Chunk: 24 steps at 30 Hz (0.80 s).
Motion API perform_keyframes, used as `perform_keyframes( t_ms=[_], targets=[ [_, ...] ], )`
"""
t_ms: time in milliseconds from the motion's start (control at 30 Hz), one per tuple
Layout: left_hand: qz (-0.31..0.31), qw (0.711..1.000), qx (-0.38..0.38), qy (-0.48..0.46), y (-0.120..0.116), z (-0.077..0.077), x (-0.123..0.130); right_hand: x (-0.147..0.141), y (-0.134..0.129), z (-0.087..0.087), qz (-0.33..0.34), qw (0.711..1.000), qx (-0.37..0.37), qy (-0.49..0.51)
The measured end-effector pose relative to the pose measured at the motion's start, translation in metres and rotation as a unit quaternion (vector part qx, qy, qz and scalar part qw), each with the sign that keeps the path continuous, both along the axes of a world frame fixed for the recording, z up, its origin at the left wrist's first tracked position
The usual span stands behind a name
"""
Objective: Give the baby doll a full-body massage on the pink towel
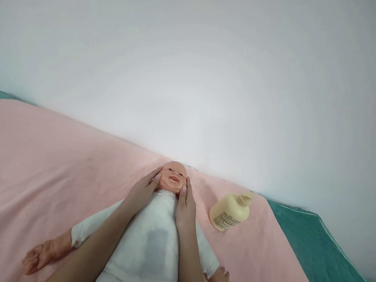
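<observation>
In the head view, the baby doll (143, 234) is laid face up on the pink sheet (31, 160), its cheeks cupped by the left hand (144, 189) and right hand (185, 207), apparently for steadiness. Fingers are extended, though pressure cannot be judged; a pump bottle (228, 212) is placed near the right hand, seemingly for reach.

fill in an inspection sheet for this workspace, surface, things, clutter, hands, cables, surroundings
surface: pink sheet, creased, with green sheet showing past its edges
things: doll dressed in white, face up, arms spread; grey patch on its front, shadow or mark unclear; bottle on the pink sheet, apart from the doll, to the right of the right hand
clutter: nothing seen
hands: left hand and right hand against opposite sides of the doll's head
cables: nothing seen
surroundings: plain pale wall beyond the doll's head
</observation>
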<state>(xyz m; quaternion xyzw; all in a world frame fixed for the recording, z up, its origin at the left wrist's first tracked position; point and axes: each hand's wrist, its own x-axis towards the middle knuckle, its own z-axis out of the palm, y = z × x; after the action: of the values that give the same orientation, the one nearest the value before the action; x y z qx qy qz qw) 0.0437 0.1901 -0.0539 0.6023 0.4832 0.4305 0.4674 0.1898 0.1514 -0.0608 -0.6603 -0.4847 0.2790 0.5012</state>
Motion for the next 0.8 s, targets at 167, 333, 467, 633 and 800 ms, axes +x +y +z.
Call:
perform_keyframes(
  t_ms=[167, 333, 467, 633, 800],
  targets=[
    [0.003, 1.0, -0.008, 0.006, 0.001, -0.003, 0.0, 0.003, -0.003, 0.003, 0.01, 1.0, -0.003, -0.002],
    [0.041, 0.998, 0.03, 0.039, 0.004, -0.005, -0.001, 0.01, -0.014, 0.022, 0.041, 0.997, 0.005, -0.07],
    [0.108, 0.985, 0.108, 0.075, -0.011, 0.017, -0.003, 0.024, -0.037, 0.059, 0.013, 0.996, 0.049, -0.077],
    [0.083, 0.984, 0.145, 0.063, -0.051, 0.063, 0.008, 0.063, -0.075, 0.1, -0.04, 0.987, 0.151, 0.03],
    [-0.081, 0.994, 0.07, -0.012, -0.058, 0.083, 0.046, 0.096, -0.088, 0.099, -0.121, 0.971, 0.183, 0.093]
  ],
)
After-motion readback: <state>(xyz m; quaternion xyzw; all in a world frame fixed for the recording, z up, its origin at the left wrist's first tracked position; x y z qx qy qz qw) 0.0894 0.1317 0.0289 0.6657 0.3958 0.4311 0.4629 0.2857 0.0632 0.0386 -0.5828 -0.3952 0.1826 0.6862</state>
